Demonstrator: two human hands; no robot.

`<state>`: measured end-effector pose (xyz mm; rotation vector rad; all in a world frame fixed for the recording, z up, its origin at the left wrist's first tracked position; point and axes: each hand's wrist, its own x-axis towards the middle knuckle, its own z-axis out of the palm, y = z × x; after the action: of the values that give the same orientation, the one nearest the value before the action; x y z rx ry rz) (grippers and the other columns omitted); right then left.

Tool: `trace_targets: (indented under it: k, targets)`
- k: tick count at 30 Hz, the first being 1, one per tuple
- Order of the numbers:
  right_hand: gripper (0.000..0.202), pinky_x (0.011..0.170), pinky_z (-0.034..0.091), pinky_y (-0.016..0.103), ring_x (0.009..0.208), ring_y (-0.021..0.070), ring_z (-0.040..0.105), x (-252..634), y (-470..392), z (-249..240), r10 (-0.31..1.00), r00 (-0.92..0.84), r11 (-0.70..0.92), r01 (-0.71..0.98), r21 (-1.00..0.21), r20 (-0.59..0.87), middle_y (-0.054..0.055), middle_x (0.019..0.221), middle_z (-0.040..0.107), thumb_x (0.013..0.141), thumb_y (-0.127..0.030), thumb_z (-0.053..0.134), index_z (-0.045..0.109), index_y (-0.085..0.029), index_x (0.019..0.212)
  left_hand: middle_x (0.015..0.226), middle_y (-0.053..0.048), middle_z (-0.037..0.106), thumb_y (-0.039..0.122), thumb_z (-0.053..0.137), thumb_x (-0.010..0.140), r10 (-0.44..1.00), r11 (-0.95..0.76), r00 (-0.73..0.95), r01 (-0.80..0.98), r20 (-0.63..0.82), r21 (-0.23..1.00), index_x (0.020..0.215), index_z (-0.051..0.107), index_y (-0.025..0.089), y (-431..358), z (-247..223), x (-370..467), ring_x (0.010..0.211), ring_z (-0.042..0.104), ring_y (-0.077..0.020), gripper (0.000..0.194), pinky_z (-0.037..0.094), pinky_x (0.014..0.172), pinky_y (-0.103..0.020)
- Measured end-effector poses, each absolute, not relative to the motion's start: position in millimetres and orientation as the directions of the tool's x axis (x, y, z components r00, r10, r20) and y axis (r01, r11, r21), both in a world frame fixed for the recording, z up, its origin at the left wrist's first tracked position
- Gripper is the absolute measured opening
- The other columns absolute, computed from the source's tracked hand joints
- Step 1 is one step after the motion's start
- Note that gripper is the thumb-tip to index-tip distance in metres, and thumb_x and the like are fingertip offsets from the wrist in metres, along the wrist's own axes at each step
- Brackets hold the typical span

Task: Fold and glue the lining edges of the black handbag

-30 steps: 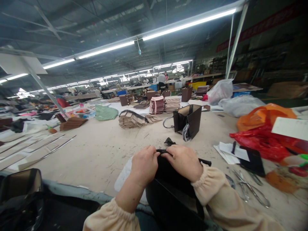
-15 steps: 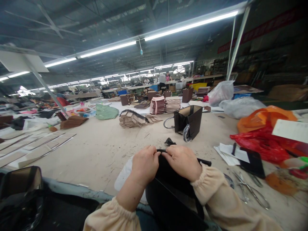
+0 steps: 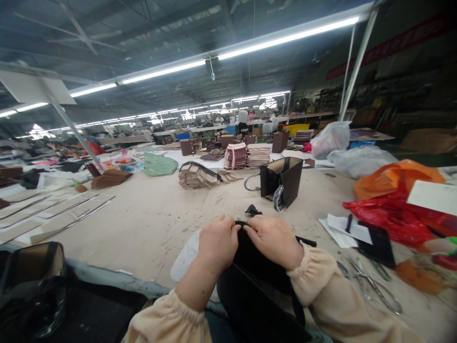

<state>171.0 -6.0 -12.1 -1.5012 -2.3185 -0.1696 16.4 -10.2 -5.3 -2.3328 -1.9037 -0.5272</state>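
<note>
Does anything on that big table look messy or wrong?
Yes, a bit messy: the beige stack is splayed out, unlike the neater brown bundle farther back, and a black scrap lies just beyond the right hand. I see no clear spill or damage.

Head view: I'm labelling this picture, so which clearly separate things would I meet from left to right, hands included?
Brown pieces, green bag, left hand, right hand, scissors, white card.

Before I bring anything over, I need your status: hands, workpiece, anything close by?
Left hand, right hand: both pinching black piece at its edge. Dark bag stands beyond; scissors lie beside right sleeve. Neither touches the hands.
</note>
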Motion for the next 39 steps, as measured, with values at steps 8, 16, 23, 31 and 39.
trace_targets:
  k: [8, 16, 23, 31, 39]
  targets:
    - [0.028, 0.061, 0.031, 0.027, 0.076, 0.0151, 0.057, 170.6, -3.9, -17.8, 0.844, -0.349, 0.425, 0.898, -0.112, 0.406, 0.001, 0.08, 0.064, 0.092, -0.033, 0.039, 0.061, -0.021, 0.078, 0.081, -0.002, 0.062, 0.032, 0.045, 0.086, 0.947, -0.207, 0.151, 0.962, 0.283, 0.179, 0.076, 0.058, 0.021, -11.3, -3.3, 16.6, 0.076, 0.057, -0.0152, 0.02, 0.036, 0.066, -0.025]
    - [0.025, 0.06, 0.028, 0.028, 0.067, 0.0145, 0.055, 164.2, -0.8, -19.4, 0.816, -0.353, 0.425, 0.903, -0.062, 0.459, 0.001, 0.071, 0.062, 0.088, -0.025, 0.043, 0.057, -0.019, 0.068, 0.084, 0.0, 0.064, 0.028, 0.055, 0.077, 0.94, -0.224, 0.102, 0.904, 0.325, 0.365, 0.089, 0.053, 0.023, -11.6, -6.7, 15.6, 0.079, 0.059, -0.0176, 0.014, 0.039, 0.069, -0.027]
    - [0.026, 0.06, 0.028, 0.028, 0.066, 0.0146, 0.055, 159.7, -0.4, -20.5, 0.8, -0.333, 0.412, 0.91, -0.053, 0.498, 0.002, 0.069, 0.062, 0.087, -0.026, 0.044, 0.057, -0.018, 0.065, 0.102, -0.011, 0.064, 0.03, 0.054, 0.073, 0.992, -0.106, 0.058, 0.864, 0.111, 0.492, 0.129, 0.036, 0.017, -16.3, -8.3, 6.4, 0.093, 0.06, -0.0265, 0.06, 0.043, 0.079, -0.034]
    - [0.027, 0.058, 0.029, 0.028, 0.066, 0.016, 0.057, 157.5, 0.3, -18.2, 0.818, -0.315, 0.383, 0.922, -0.047, 0.482, 0.004, 0.07, 0.064, 0.086, -0.026, 0.043, 0.06, -0.018, 0.066, 0.119, -0.017, 0.057, 0.024, 0.047, 0.077, 1.0, -0.03, 0.028, 0.844, 0.011, 0.536, 0.133, 0.034, 0.013, -32.9, -8.3, -2.8, 0.109, 0.054, -0.0299, 0.059, 0.039, 0.091, -0.039]
    - [0.03, 0.058, 0.033, 0.028, 0.073, 0.0197, 0.061, 156.0, -6.2, -9.8, 0.887, -0.284, 0.322, 0.945, -0.048, 0.364, 0.007, 0.08, 0.067, 0.09, -0.029, 0.038, 0.063, -0.018, 0.078, 0.109, -0.012, 0.06, 0.008, 0.043, 0.066, 0.996, -0.043, 0.084, 0.683, -0.02, 0.729, 0.123, 0.041, 0.016, -26.3, -18.1, -11.6, 0.102, 0.056, -0.0226, 0.057, 0.043, 0.086, -0.033]
